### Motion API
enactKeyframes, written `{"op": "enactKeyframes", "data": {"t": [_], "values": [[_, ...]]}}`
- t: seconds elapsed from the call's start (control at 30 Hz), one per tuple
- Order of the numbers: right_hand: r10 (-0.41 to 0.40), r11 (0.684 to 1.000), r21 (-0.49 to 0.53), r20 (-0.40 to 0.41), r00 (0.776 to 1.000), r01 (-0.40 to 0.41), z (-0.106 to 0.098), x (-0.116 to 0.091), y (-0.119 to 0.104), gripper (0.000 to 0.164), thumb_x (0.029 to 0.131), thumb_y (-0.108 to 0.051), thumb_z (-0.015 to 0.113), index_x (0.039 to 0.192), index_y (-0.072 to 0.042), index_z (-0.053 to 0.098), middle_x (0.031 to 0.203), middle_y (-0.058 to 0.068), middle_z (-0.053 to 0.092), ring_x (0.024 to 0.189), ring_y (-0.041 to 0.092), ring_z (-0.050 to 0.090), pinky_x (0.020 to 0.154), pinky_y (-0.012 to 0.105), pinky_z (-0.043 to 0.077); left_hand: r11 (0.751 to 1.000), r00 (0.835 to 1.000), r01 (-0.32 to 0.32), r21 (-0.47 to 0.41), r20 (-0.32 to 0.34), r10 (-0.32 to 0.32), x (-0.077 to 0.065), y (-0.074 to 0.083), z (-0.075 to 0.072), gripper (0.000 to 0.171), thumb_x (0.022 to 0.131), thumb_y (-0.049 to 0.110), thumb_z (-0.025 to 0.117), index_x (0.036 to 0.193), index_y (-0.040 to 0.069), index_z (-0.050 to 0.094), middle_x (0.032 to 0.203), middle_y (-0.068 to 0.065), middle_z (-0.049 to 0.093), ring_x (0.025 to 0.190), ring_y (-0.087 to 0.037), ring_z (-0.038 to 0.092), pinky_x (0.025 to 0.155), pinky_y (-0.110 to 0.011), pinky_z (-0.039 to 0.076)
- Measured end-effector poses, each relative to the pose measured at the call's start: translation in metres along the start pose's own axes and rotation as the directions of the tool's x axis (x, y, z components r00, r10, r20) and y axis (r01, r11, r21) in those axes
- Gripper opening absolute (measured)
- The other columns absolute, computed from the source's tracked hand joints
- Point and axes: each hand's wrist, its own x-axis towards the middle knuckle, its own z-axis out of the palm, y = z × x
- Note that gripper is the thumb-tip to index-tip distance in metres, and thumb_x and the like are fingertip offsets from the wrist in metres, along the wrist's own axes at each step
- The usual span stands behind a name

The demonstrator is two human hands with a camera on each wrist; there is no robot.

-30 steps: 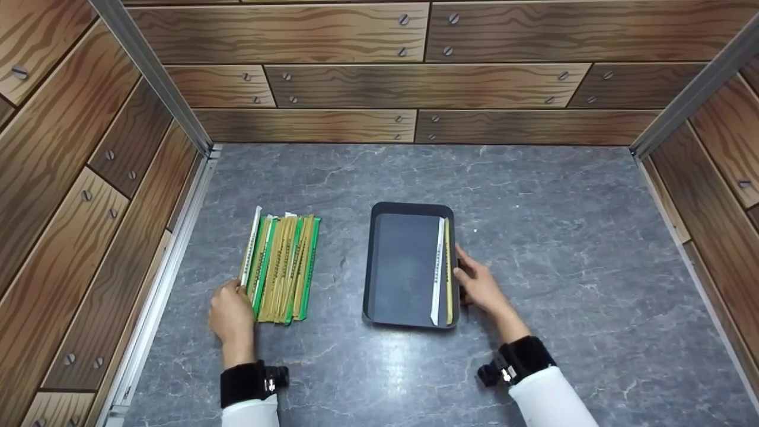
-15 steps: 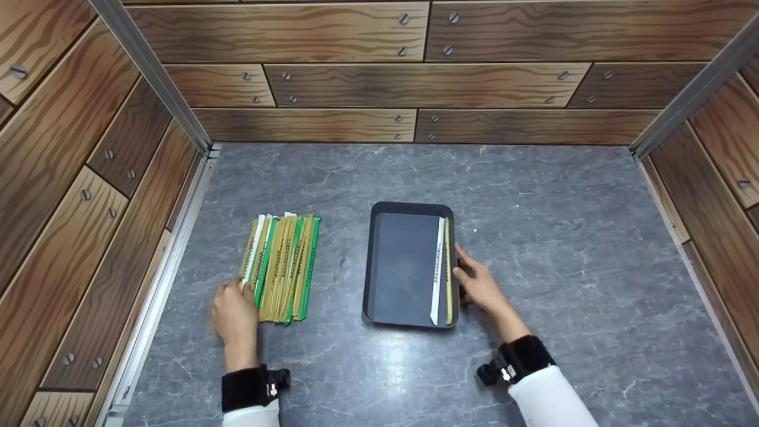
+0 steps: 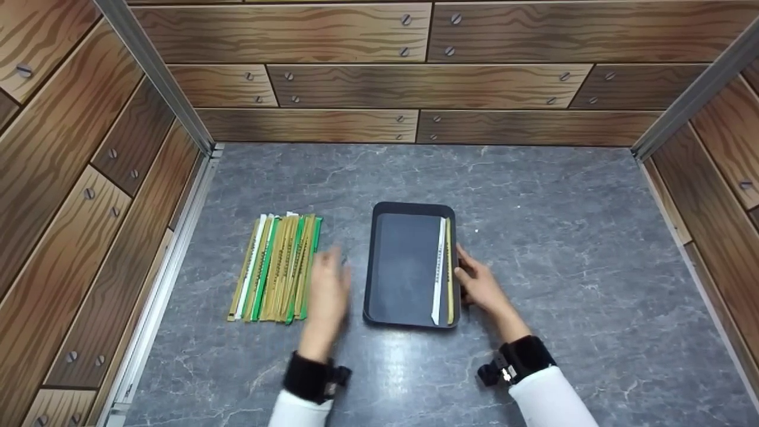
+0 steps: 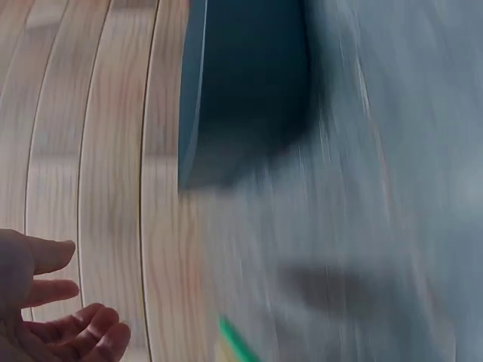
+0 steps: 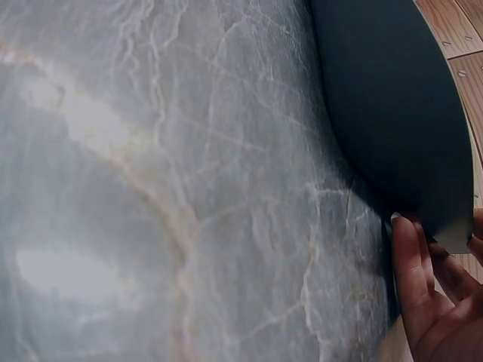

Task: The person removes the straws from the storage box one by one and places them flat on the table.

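Observation:
A row of long, thin wrapped sticks [image 3: 278, 267] in gold, green and white, with dark print, lies at left. My left hand [image 3: 327, 281], blurred, is between that row and a dark grey tray [image 3: 406, 267]. In the left wrist view its fingers [image 4: 94, 332] are loosely bent and apart, holding nothing. Inside the tray, a white wrapped stick [image 3: 439, 270] and a yellow one [image 3: 449, 270] lie side by side along the right wall. My right hand [image 3: 481, 287] holds the tray's right side, thumb at the rim and fingers against the outer wall.
The work surface is a grey marbled tabletop [image 3: 563, 237]. Wood-patterned panels [image 3: 427, 86] enclose it at the back and both sides, with metal rails [image 3: 160, 77] at the corners. The row stands some distance left of the tray.
My left hand has left the left end of the row, after a white stick there shifted and a gold one came into view at the edge, and moved right toward the tray. The right hand stays.

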Motion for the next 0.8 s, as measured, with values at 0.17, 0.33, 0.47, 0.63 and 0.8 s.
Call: {"op": "enactKeyframes", "data": {"t": [0.17, 0.33, 0.47, 0.63, 0.8], "values": [[0.002, 1.0, 0.011, -0.007, 1.0, -0.002, -0.001, 0.0, 0.001, 0.058, 0.102, -0.01, 0.051, 0.155, -0.021, 0.03, 0.145, 0.027, 0.041, 0.069, 0.027, 0.065, 0.047, 0.039, 0.055, 0.99, 0.959, -0.105, 0.09, 0.274, 0.076, -0.004, 0.046, 0.034, 0.039, 0.089, 0.025, 0.072, 0.124, 0.009, 0.064, 0.101, -0.016, 0.061, 0.084, -0.029, 0.062, 0.068, -0.04, 0.054], [-0.016, 1.0, 0.013, -0.004, 1.0, 0.016, 0.0, 0.001, 0.003, 0.058, 0.101, -0.009, 0.052, 0.154, -0.02, 0.031, 0.147, 0.029, 0.039, 0.073, 0.031, 0.066, 0.048, 0.041, 0.056, 0.965, 0.843, -0.202, 0.167, 0.531, 0.085, -0.013, 0.073, 0.068, 0.046, 0.09, 0.038, 0.069, 0.13, 0.017, 0.064, 0.109, -0.015, 0.061, 0.093, -0.029, 0.061, 0.076, -0.042, 0.053], [-0.017, 1.0, 0.017, -0.005, 1.0, 0.018, 0.0, 0.0, 0.003, 0.058, 0.101, -0.009, 0.052, 0.154, -0.02, 0.032, 0.149, 0.028, 0.037, 0.076, 0.033, 0.067, 0.051, 0.041, 0.057, 0.945, 0.771, -0.258, 0.201, 0.633, 0.075, -0.019, 0.081, 0.087, 0.057, 0.087, 0.042, 0.072, 0.139, 0.023, 0.057, 0.118, -0.017, 0.06, 0.099, -0.032, 0.061, 0.081, -0.046, 0.053], [-0.053, 0.999, -0.011, -0.024, 0.998, 0.052, 0.001, -0.001, 0.001, 0.056, 0.101, -0.006, 0.051, 0.153, -0.016, 0.033, 0.14, 0.03, 0.046, 0.085, 0.033, 0.065, 0.054, 0.037, 0.057, 0.918, 0.747, -0.308, 0.25, 0.661, 0.07, -0.021, 0.086, 0.097, 0.06, 0.085, 0.045, 0.073, 0.14, 0.031, 0.056, 0.117, -0.016, 0.058, 0.098, -0.031, 0.06, 0.08, -0.045, 0.052], [-0.036, 0.999, 0.006, -0.018, 0.999, 0.036, 0.001, -0.001, 0.002, 0.056, 0.101, -0.007, 0.051, 0.154, -0.017, 0.033, 0.14, 0.029, 0.047, 0.081, 0.031, 0.066, 0.051, 0.037, 0.056, 0.9, 0.747, -0.327, 0.288, 0.662, 0.06, -0.021, 0.084, 0.101, 0.053, 0.085, 0.048, 0.072, 0.134, 0.032, 0.061, 0.113, -0.013, 0.057, 0.097, -0.028, 0.059, 0.08, -0.043, 0.051]]}}
